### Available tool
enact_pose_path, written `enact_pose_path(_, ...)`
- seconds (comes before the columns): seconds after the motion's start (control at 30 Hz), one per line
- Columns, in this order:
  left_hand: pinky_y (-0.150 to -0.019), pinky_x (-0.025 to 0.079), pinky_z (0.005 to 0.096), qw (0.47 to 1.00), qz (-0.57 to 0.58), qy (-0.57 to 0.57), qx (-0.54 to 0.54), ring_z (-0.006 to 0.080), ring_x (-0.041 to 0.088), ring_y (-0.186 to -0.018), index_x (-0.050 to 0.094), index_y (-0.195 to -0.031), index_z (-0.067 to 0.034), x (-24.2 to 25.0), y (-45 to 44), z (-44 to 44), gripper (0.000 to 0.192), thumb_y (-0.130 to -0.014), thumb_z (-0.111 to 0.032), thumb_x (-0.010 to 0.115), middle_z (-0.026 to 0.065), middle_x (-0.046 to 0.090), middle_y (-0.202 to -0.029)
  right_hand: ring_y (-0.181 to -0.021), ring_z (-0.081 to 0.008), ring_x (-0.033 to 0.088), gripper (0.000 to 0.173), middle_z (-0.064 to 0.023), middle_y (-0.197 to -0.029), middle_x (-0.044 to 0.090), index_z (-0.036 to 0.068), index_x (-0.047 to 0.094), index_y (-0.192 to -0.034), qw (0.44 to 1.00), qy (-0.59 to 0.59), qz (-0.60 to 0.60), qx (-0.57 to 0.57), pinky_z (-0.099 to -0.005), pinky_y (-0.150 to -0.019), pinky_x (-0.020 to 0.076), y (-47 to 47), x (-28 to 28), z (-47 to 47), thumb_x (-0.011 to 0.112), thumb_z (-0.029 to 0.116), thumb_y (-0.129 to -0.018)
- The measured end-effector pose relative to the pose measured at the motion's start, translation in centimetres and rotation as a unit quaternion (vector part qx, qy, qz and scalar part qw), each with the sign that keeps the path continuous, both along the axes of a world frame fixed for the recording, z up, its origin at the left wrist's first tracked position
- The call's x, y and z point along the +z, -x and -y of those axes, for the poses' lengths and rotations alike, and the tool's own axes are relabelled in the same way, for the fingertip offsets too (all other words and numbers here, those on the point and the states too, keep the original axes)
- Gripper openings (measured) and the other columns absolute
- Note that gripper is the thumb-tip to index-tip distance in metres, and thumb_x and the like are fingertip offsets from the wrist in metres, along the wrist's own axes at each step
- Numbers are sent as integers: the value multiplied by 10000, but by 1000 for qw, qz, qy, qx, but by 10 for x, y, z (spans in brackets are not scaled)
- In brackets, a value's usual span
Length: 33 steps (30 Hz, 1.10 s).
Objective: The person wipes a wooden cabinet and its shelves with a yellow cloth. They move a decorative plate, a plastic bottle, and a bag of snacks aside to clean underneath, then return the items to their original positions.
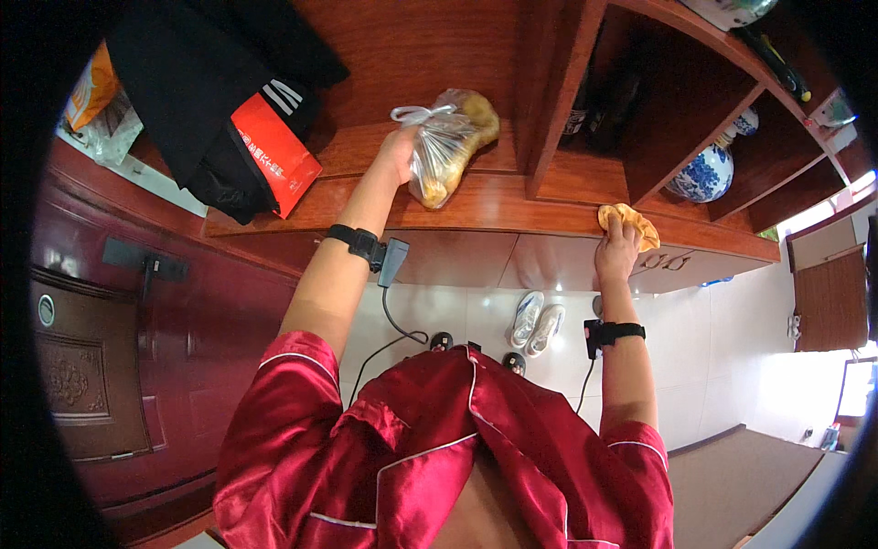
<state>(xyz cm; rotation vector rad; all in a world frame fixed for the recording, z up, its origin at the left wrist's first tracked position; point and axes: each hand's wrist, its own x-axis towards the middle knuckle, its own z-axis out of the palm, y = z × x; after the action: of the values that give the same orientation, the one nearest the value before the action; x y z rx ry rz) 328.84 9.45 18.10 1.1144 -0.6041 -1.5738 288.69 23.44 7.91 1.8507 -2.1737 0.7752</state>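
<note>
A knotted clear plastic bag with yellowish lumpy contents, which I cannot identify, is gripped by my left hand near its tied neck. The bag is over the wooden cabinet top; whether it rests there or hangs just above, I cannot tell. Farther right, my right hand presses a crumpled yellow cloth against the front edge of the same top. My fingers cover part of the cloth.
Left on the top are black cloth and a red packet bearing writing. Wooden dividers rise on the right, with a blue-and-white vase in one compartment. White shoes stand on the tiled floor. A dark red door is at left.
</note>
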Motion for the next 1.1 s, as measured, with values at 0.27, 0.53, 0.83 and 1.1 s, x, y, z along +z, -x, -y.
enact_pose_path(0.27, -945, 491, 505, 971, -229, 5, -63, 404, 556, -1117, 430, -1322, 9, -15, -60, -2, 480, -1023, -348, 312, 262, 544, -1257, -1087, -395, 505, 382, -197, -1147, 566, 114, 614, -1168, 997, 0, -18, 75, -481, -945, 422, -69, -4, -1, 551, 121, -791)
enact_pose_path(0.53, -1061, 381, 435, 927, 309, 130, -167, 296, 473, -1269, 317, -1444, -8, -20, -2, -33, 900, -825, -560, 667, 190, 488, -1376, -1176, -369, 464, 371, -151, -1192, 554, 145, 593, -1196, 989, -15, 8, 145, -501, -973, 390, -150, 4, 1, 588, 175, -827)
enact_pose_path(0.83, -953, 467, 397, 824, 555, 102, -54, 362, 563, -1131, 324, -1417, 9, -37, 47, -43, 905, -704, -281, 801, 260, 533, -1267, -1188, -378, 435, 453, -159, -1267, 491, 114, 514, -1283, 973, 9, 48, 225, -499, -980, 367, -136, 13, 0, 599, 240, -857)
enact_pose_path(1.1, -815, 555, 496, 997, -11, -40, -65, 330, 641, -995, 491, -1242, 11, -5, -10, -57, 439, -863, -175, 613, 192, 607, -1156, -1206, -313, 461, 355, -127, -1212, 533, 107, 549, -1203, 936, -97, 35, 338, -444, -1018, 368, -154, 14, 22, 507, 144, -853)
